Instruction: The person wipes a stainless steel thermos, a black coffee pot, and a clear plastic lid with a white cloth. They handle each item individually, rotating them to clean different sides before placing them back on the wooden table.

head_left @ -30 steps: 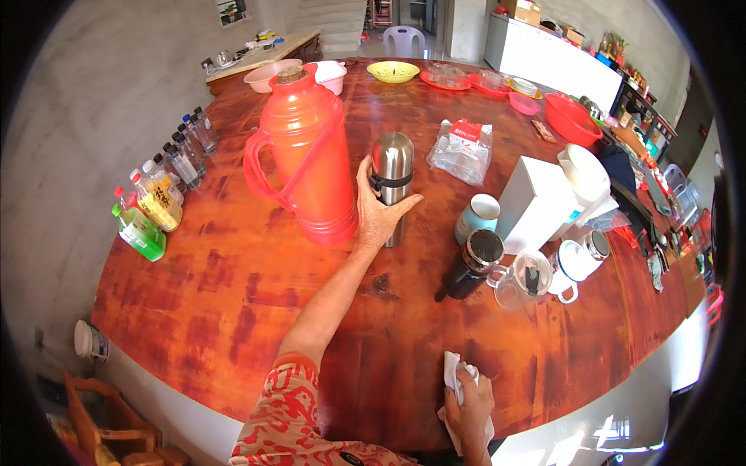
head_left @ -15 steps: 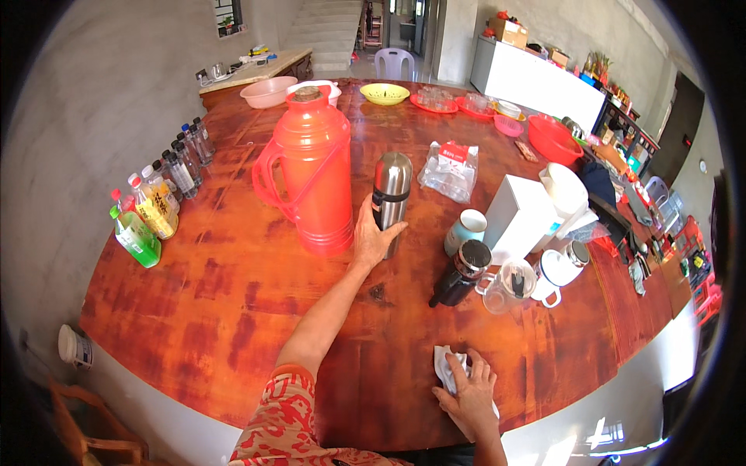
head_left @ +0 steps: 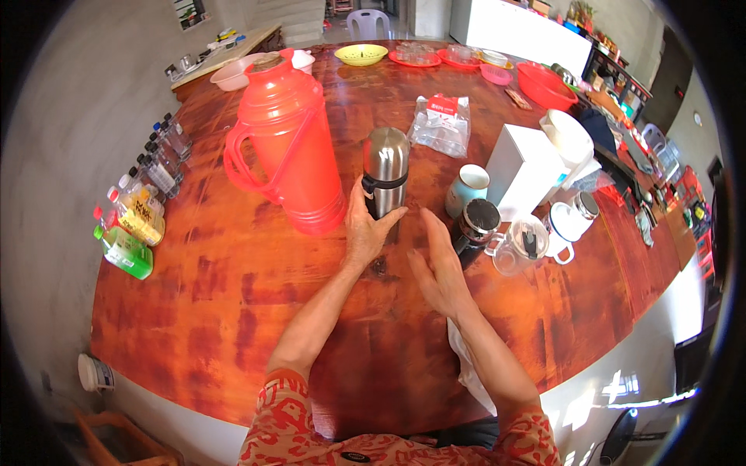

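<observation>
A steel vacuum flask [head_left: 388, 159] with a black band stands upright near the middle of the table. My left hand [head_left: 365, 233] is closed round its lower part, thumb across the front. Just to the right, my right hand [head_left: 439, 268] holds nothing; its fingers are stretched out and apart from the flask. Under my right forearm lies a white cloth [head_left: 464, 361], partly hidden. To the left of the flask stands a big red thermos jug [head_left: 291, 147] with a cork stopper. A black lidded tumbler [head_left: 475, 225] stands right beside my right hand.
Right of my hands are a light blue cup [head_left: 468, 186], a clear mug [head_left: 517, 248], a white box [head_left: 519, 171] and a white enamel mug [head_left: 563, 229]. Several bottles [head_left: 132, 217] line the left edge. Behind the flask lies a plastic bag [head_left: 441, 128]; basins and a yellow dish [head_left: 361, 54] stand farther back.
My right hand has let go of the white cloth and moved forward and left, beside the flask. My left hand stays on the flask. The whole view has shifted.
</observation>
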The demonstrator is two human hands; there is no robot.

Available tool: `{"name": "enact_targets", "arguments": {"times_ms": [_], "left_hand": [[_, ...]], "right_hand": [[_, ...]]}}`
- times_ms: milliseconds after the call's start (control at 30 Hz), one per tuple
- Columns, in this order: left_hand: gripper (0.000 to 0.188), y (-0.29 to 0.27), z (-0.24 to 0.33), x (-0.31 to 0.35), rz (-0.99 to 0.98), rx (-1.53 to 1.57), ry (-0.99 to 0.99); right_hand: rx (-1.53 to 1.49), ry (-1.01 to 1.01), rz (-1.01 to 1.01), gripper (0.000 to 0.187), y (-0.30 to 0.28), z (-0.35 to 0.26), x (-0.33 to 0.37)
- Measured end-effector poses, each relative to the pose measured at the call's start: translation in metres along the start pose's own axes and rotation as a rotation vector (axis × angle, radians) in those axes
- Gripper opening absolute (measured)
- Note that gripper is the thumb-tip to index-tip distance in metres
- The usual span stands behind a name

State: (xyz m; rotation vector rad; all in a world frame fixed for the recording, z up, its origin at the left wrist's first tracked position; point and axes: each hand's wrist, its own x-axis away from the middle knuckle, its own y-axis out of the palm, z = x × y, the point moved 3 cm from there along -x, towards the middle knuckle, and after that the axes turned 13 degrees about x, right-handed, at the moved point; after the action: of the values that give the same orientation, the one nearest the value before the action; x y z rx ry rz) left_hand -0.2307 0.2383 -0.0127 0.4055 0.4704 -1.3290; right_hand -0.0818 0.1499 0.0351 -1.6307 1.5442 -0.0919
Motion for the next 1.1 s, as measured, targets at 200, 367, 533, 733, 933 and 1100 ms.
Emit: {"name": "enact_targets", "arguments": {"times_ms": [200, 367, 533, 733, 933, 1100], "left_hand": [[0.075, 0.0, -0.01, 0.002, 0.027, 0.026, -0.079], [0.075, 0.002, -0.004, 0.004, 0.022, 0.039, -0.121], [0.088, 0.0, 0.003, 0.011, 0.047, -0.103, 0.022], [0.058, 0.026, 0.064, 0.068, -0.018, -0.112, 0.171], [0.032, 0.078, 0.038, 0.08, -0.163, 0.021, -0.078], [0.032, 0.1, 0.041, 0.08, -0.191, 0.172, -0.247]], "right_hand": [[-0.086, 0.073, 0.018, 0.061, 0.045, 0.028, -0.032], [-0.084, 0.116, 0.02, 0.069, 0.055, 0.034, -0.03], [-0.104, 0.045, -0.011, 0.06, 0.034, 0.005, 0.009], [0.239, 0.005, -0.025, 0.035, -0.042, -0.003, 0.1], [0.56, 0.108, -0.18, 0.037, -0.081, 0.01, 0.159], [0.46, 0.112, -0.211, 0.044, -0.079, 0.02, 0.169]]}}
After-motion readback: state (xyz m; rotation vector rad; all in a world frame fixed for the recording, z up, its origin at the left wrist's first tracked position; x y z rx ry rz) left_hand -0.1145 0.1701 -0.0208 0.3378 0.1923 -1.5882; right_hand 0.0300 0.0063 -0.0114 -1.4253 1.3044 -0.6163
